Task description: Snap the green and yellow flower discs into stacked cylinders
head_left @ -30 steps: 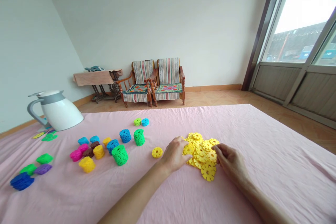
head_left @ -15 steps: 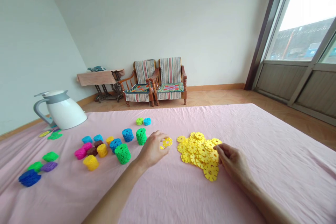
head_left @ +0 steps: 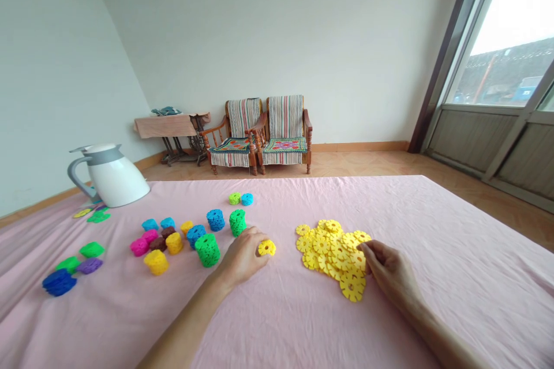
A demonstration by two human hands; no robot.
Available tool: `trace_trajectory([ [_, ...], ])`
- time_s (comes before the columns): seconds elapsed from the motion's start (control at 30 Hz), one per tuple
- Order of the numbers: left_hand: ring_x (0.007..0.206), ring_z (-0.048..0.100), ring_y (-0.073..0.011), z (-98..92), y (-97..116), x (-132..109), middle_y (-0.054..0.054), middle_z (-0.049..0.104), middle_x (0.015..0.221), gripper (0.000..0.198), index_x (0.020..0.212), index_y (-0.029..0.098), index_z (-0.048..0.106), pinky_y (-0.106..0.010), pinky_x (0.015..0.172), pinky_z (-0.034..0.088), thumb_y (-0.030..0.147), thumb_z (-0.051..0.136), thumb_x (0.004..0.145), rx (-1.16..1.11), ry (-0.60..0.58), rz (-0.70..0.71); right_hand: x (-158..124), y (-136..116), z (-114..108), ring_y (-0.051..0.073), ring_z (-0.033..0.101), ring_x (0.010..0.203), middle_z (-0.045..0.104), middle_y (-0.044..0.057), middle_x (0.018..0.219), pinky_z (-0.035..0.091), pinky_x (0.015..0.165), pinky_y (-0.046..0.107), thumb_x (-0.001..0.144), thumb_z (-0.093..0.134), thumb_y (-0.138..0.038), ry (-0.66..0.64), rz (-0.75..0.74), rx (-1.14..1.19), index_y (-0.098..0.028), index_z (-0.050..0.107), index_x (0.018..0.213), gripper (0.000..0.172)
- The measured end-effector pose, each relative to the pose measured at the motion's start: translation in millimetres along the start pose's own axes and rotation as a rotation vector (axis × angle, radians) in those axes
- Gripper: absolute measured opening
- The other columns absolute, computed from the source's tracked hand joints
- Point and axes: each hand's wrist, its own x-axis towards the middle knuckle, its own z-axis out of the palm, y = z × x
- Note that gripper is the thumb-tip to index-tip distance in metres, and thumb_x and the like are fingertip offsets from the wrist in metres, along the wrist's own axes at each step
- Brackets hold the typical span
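Observation:
My left hand (head_left: 246, 256) is closed around a small stack of yellow notched plastic discs (head_left: 267, 248), held low over or on the cloth. To the right lies a loose, overlapping pile of yellow discs (head_left: 331, 251). At the pile's right edge, my right hand (head_left: 387, 265) has thumb and index finger pinched together; whether a disc is between the fingertips is hard to make out. Just left of my left hand stand a green disc stack (head_left: 208, 250) and another green stack (head_left: 238, 222), with a blue stack (head_left: 215, 219) close by.
Several smaller stacks, including a yellow stack (head_left: 156, 262) and a dark blue stack (head_left: 59, 282), stand on the left of the pink cloth (head_left: 277, 323). A white jug (head_left: 119, 179) is at the far left. Beyond the table are two wooden chairs (head_left: 283, 144) and a covered sewing table (head_left: 167, 125).
My left hand has lowered slightly with its yellow discs, which now sit as a level stack. My right hand stays at the pile's edge. The view has shifted a little.

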Motion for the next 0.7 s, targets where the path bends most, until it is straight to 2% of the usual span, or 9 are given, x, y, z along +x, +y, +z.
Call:
trace_trajectory([
  [0.07,0.083,0.053,-0.0183,0.5,-1.5,0.1,-0.002,0.06,0.08,0.022,0.083,0.021,0.066,-0.027,0.073,0.04,0.009,0.057,0.066,-0.002,-0.003,-0.01,0.3,0.0,0.1,0.013,0.05,0.047,0.053,-0.003,0.048,0.034,0.046,0.023,0.081,0.044,-0.043,0.0,0.004,0.004,-0.018,0.059,0.072,0.031],
  [0.2,0.095,0.053,-0.0216,0.7,1.2,3.5,-0.006,0.06,0.101,0.036,0.104,0.02,0.062,-0.032,0.085,0.041,0.018,0.064,0.068,-0.037,0.07,-0.036,1.1,0.1,1.0,0.014,0.05,0.047,0.052,-0.002,0.048,0.034,0.046,0.023,0.081,0.044,-0.044,0.01,0.005,0.008,-0.018,0.06,0.072,0.032],
  [0.27,0.098,0.053,-0.0223,2.9,6.7,9.9,-0.007,0.06,0.103,0.037,0.107,0.02,0.062,-0.032,0.087,0.041,0.022,0.064,0.07,-0.056,0.073,-0.006,1.3,0.2,1.8,0.014,0.05,0.047,0.051,-0.002,0.048,0.033,0.045,0.023,0.08,0.044,-0.045,0.015,0.002,0.008,-0.018,0.06,0.071,0.033],
  [0.37,0.095,0.055,-0.0209,12.6,16.8,27.6,-0.006,0.062,0.099,0.032,0.105,0.021,0.063,-0.031,0.086,0.042,0.018,0.058,0.074,-0.062,0.016,0.09,1.4,0.5,2.4,0.014,0.05,0.047,0.051,-0.002,0.048,0.034,0.045,0.023,0.08,0.044,-0.045,0.016,0.011,0.012,-0.018,0.06,0.071,0.034],
  [0.5,0.096,0.055,-0.0198,32.3,25.3,58.8,-0.006,0.062,0.101,0.043,0.113,0.022,0.059,-0.03,0.087,0.042,0.007,0.049,0.074,-0.015,-0.088,0.232,1.5,0.9,2.0,0.014,0.051,0.048,0.052,-0.002,0.049,0.036,0.047,0.023,0.082,0.042,-0.047,0.002,0.024,0.017,-0.018,0.059,0.072,0.035],
  [0.6,0.099,0.054,-0.0195,43.4,27.2,78.1,-0.005,0.062,0.104,0.048,0.113,0.025,0.059,-0.029,0.088,0.041,0.003,0.048,0.072,0.003,-0.157,0.303,2.0,1.9,2.0,0.014,0.05,0.049,0.051,-0.002,0.05,0.034,0.046,0.022,0.082,0.042,-0.046,-0.001,0.016,0.016,-0.018,0.058,0.071,0.035],
  [0.7,0.096,0.055,-0.019,48.1,26.3,89.3,-0.003,0.063,0.098,0.047,0.106,0.026,0.062,-0.027,0.086,0.041,0.002,0.051,0.067,0.019,-0.208,0.34,2.7,2.6,2.6,0.013,0.049,0.049,0.051,-0.002,0.05,0.032,0.045,0.022,0.082,0.041,-0.045,0.005,0.008,0.001,-0.018,0.057,0.069,0.035],
])
